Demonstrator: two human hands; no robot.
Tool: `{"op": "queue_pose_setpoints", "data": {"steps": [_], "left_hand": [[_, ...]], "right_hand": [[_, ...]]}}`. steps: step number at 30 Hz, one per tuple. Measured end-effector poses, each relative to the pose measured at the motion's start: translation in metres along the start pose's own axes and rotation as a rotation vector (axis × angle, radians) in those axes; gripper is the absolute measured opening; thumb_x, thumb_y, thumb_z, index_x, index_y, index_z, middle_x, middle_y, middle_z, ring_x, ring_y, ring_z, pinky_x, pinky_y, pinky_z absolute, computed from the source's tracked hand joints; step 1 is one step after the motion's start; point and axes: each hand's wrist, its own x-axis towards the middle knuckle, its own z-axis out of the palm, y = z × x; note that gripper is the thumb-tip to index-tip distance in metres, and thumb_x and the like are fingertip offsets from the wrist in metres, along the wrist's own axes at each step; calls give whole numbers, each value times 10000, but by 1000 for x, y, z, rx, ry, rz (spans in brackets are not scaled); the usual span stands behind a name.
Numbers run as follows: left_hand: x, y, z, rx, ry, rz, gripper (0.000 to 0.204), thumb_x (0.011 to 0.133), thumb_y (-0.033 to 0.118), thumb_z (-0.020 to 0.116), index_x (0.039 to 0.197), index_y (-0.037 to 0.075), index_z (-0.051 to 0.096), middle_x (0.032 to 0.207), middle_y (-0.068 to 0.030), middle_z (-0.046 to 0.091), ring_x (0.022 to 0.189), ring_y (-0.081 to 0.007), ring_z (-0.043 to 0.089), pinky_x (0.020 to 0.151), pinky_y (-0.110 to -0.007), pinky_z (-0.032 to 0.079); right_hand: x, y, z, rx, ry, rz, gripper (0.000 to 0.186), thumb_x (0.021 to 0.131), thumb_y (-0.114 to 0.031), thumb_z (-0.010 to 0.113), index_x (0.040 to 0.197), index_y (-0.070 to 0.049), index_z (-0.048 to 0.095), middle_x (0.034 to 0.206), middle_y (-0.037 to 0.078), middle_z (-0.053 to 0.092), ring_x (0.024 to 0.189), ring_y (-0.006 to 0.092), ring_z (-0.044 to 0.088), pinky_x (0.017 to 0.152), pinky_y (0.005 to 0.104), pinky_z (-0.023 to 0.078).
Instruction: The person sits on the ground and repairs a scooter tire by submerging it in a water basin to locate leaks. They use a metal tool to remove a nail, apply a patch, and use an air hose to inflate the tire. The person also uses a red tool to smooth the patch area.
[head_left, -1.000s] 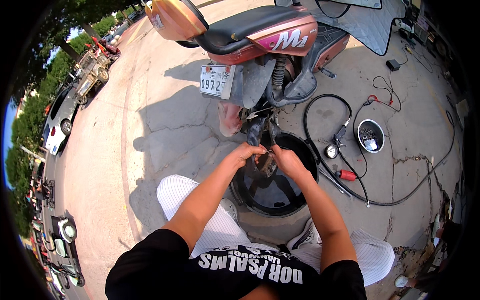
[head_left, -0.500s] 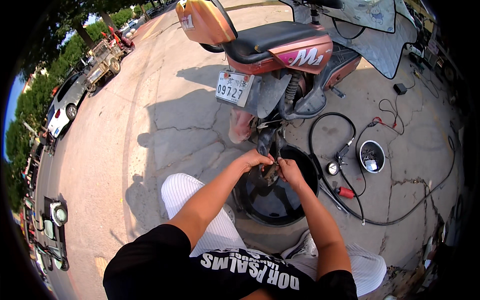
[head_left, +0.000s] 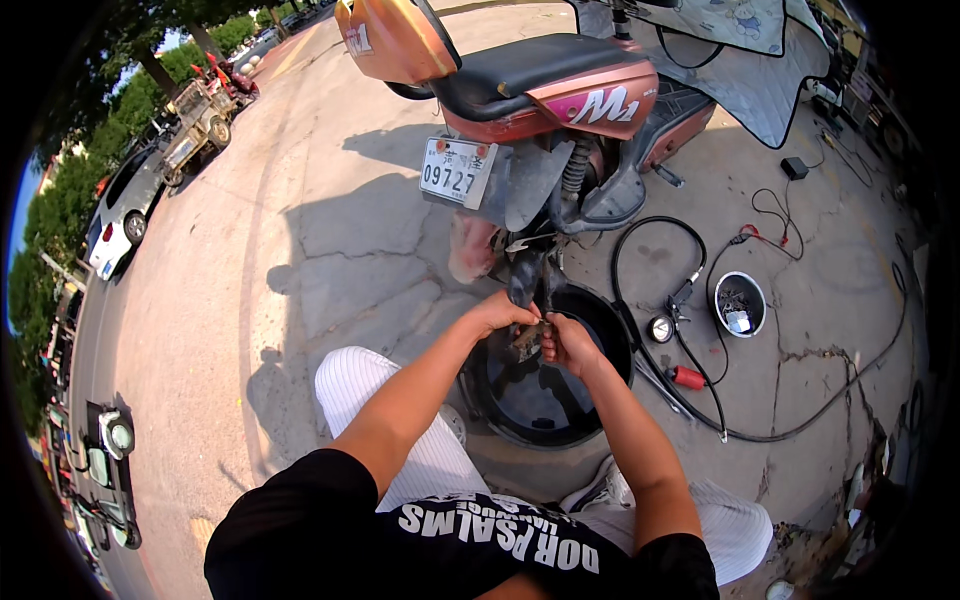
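Note:
My left hand (head_left: pixel 505 312) and my right hand (head_left: pixel 568 342) meet with fingertips pinched at a small piece too small to name, at the dark rubber part (head_left: pixel 525 275) hanging below the rear of an orange-pink scooter (head_left: pixel 600 105). This rubber part reaches down over a round black basin (head_left: pixel 560 410) with dark liquid in it, set between my feet. A brownish, dirty piece (head_left: pixel 525 345) shows just under my fingers, partly hidden.
A coiled black hose (head_left: pixel 770 435) with a pressure gauge (head_left: pixel 660 328) and red cylinder (head_left: pixel 688 377) lies right. Beside it stand a metal bowl of small parts (head_left: pixel 740 303) and a black box (head_left: pixel 794 168). Parked vehicles (head_left: pixel 135 220) line the left; a silver cover (head_left: pixel 760 90) is at upper right.
My hands have dropped slightly relative to the basin, and the right hand's fingers have curled further. Both still meet at the same spot. The whole view has shifted a little with my head.

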Motion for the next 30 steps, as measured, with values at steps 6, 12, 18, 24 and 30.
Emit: {"op": "queue_pose_setpoints", "data": {"steps": [6, 12, 18, 24, 30], "left_hand": [[1, 0, -3, -52, -2, -26, 143, 710, 97, 723, 811, 20, 657, 728, -35, 620, 611, -124, 556, 539, -271, 455], [1, 2, -4, -61, -27, -16, 130, 747, 93, 699, 841, 20, 646, 730, -33, 615, 594, -122, 546, 547, -258, 457], [-6, 9, -12, -156, -36, -76, 137, 753, 87, 699, 857, 24, 638, 713, -36, 605, 582, -128, 542, 546, -267, 460], [1, 3, 3, -24, -53, -39, 115, 757, 83, 707, 842, 22, 656, 751, -25, 617, 648, -116, 560, 553, -260, 439], [0, 5, 9, 94, -12, -56, 137, 765, 70, 705, 881, 29, 644, 788, -14, 617, 665, -97, 553, 532, -245, 423]], "right_hand": [[-4, -6, -3, -925, 427, -917, 329, 936, -295, 465, 765, -24, 542, 628, 126, 545, 569, 346, 523, 550, 415, 405], [2, -8, 1, 140, -21, 29, 417, 968, -370, 433, 811, -10, 576, 612, 22, 494, 552, 134, 488, 522, 298, 400], [-15, -22, -6, -1088, 298, -972, 231, 824, -277, 626, 854, -59, 554, 796, 86, 541, 816, 268, 565, 739, 348, 418], [-8, 0, -10, -790, 285, -563, 295, 901, -291, 536, 789, -22, 572, 718, 162, 604, 739, 331, 610, 637, 425, 457], [-9, 7, -19, -880, 272, -650, 255, 876, -295, 559, 817, -52, 609, 727, 81, 636, 732, 279, 625, 659, 390, 452]]}}
